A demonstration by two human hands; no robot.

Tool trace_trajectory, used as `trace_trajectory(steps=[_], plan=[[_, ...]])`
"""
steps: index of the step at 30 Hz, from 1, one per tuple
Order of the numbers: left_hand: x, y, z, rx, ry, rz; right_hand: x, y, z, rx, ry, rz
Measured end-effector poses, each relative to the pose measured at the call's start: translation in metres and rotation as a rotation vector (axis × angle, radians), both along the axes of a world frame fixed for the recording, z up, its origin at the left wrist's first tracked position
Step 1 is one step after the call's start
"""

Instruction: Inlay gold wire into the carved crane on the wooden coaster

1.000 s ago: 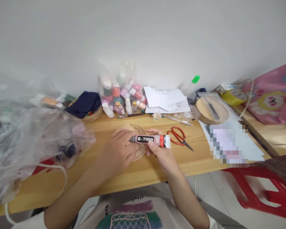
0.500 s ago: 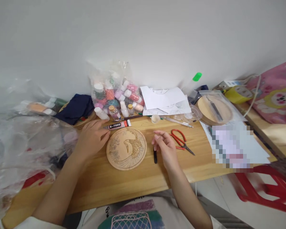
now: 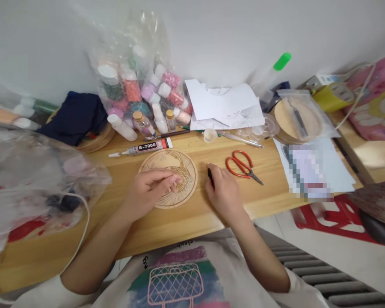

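A round wooden disc (image 3: 188,188), engraved with a crane-like bird, lies on the table. Over its left side is my left hand (image 3: 144,192), thumb and fingers drawn together; whether anything is pinched there is too small to tell. My right hand (image 3: 226,194) rests right of the disc, its fingers closed around a slim black tool (image 3: 211,176), most of which is hidden by the hand. Red-handled scissors (image 3: 242,164) lie just beyond that hand, blades towards the right. Behind the disc sits a B-7000 glue tube (image 3: 147,146) with a white nozzle cap.
Small bottles (image 3: 143,125) and a clear bag of bead jars (image 3: 131,90) stand along the wall. White papers (image 3: 224,107), a small white cup (image 3: 210,135) and pens (image 3: 240,140) are at the back. A plastic bag (image 3: 45,171) covers the left side; wooden hoops (image 3: 280,115) lie right.
My left hand has moved from beside the glue tube to over the disc. My right hand has turned palm-down and closed on the black tool, which lay on the table. The view has shifted.
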State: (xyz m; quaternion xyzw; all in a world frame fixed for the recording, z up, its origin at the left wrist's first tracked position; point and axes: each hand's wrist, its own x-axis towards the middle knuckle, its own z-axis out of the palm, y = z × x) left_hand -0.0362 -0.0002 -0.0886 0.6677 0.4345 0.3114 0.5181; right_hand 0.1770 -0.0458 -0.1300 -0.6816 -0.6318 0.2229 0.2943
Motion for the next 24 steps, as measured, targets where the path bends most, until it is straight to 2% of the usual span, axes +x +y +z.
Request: trace_trajectory(steps=[2,4,7,9,11,14,17,21,24], plan=[[0.002,-0.004,-0.001,-0.228,-0.132,0.071,0.004,-0.001,0.002,-0.004,0.035,0.029],[0.002,-0.008,-0.001,-0.381,-0.250,0.129,0.010,-0.003,0.008,0.018,0.194,0.032],[0.002,-0.010,0.000,-0.497,-0.355,0.207,0.014,-0.006,0.023,0.078,0.743,-0.095],[0.002,-0.011,0.000,-0.548,-0.392,0.229,0.011,-0.007,0.033,0.106,1.108,-0.124],[0.003,-0.012,-0.001,-0.578,-0.421,0.231,0.003,-0.007,0.042,0.144,1.282,-0.094],[0.002,-0.014,-0.003,-0.595,-0.441,0.220,-0.013,-0.006,0.050,0.175,1.266,-0.034],[0.002,-0.015,-0.003,-0.615,-0.447,0.228,-0.028,-0.004,0.050,0.159,1.168,-0.021],[0.004,-0.016,-0.002,-0.636,-0.470,0.227,-0.043,0.002,0.037,0.221,0.974,-0.112],[0.004,-0.015,-0.002,-0.645,-0.500,0.218,-0.050,0.005,0.027,0.225,0.937,-0.139]])
